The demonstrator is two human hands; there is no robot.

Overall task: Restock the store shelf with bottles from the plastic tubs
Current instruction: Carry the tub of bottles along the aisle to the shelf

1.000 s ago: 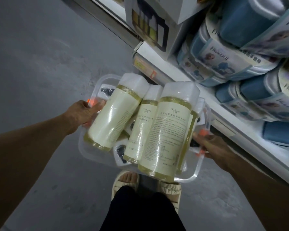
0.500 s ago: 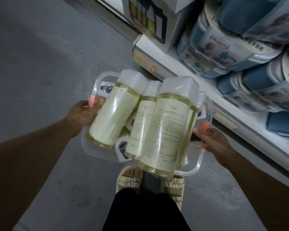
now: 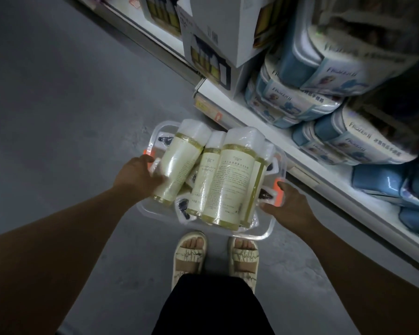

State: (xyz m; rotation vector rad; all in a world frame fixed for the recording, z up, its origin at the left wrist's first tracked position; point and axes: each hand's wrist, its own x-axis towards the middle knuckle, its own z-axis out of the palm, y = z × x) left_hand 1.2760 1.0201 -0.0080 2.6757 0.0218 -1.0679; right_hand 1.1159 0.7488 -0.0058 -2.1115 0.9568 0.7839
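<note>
i read the restock as barely begun: nothing from my load is on the shelf (image 3: 271,131) yet, so every bottle is left to place. the shelf runs along my right, packed with blue frozen packs (image 3: 300,102), at least 6 that i can count, and 2 white boxes (image 3: 218,39) at the far end; i can't make out an open slot for bottles from here.

next in size is the 1 clear plastic tub (image 3: 259,234), held above the floor in front of my 2 sandalled feet (image 3: 190,252). it has 2 orange handles. my right hand (image 3: 288,204) grips the right handle, fingers curled round it. my left hand (image 3: 137,176) is off its handle and wraps the leftmost bottle (image 3: 179,163), seemingly the first to come out.

in the tub i count 4 pale yellow bottles (image 3: 230,180) with white caps, lying on some small dark-capped items, 4 of which i can see.
</note>
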